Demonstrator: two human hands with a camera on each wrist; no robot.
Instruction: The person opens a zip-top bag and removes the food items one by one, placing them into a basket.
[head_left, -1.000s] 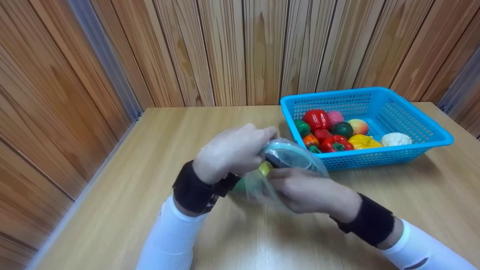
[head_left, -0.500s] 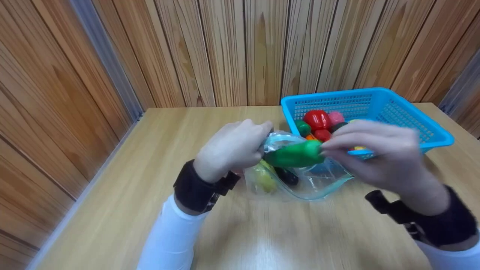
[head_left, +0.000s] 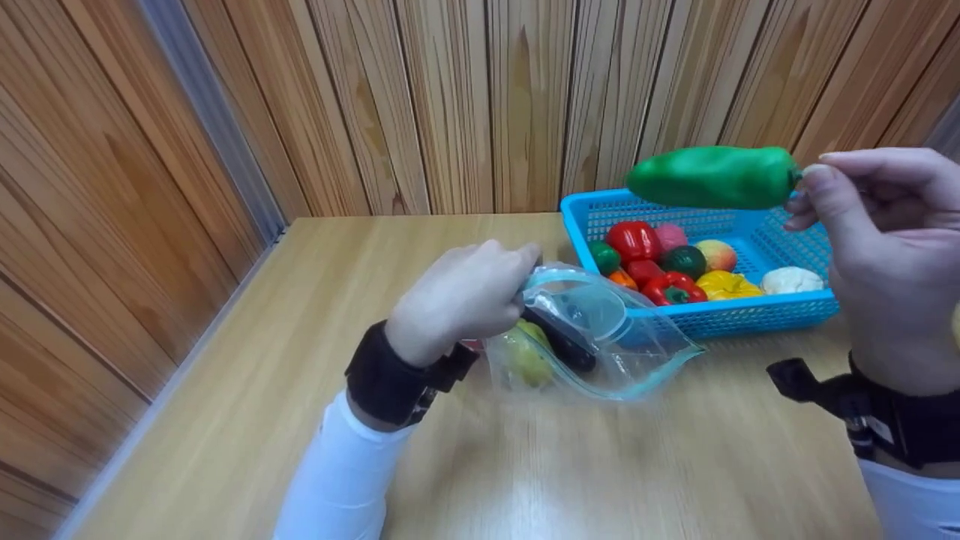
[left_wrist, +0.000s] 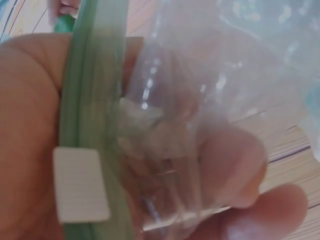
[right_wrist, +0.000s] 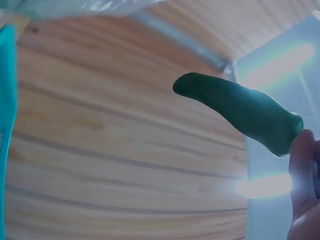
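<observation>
A long green pepper is pinched at its stem end by my right hand, raised over the basket's back right side in the head view. My left hand grips the rim of a clear zip bag, whose mouth gapes to the right. In the left wrist view the bag's green zip strip with a white slider crosses my palm. Through the plastic show a yellow-green pear and a dark eggplant. The right wrist view has the pepper held out from my fingertips.
A blue basket stands at the back right, close behind the bag. It holds red peppers, a yellow pepper, a peach, a white lump and other produce. A wood-plank wall borders the table.
My right hand came out of the bag with the green pepper and carried it up and to the right. My left hand keeps its grip on the bag rim.
</observation>
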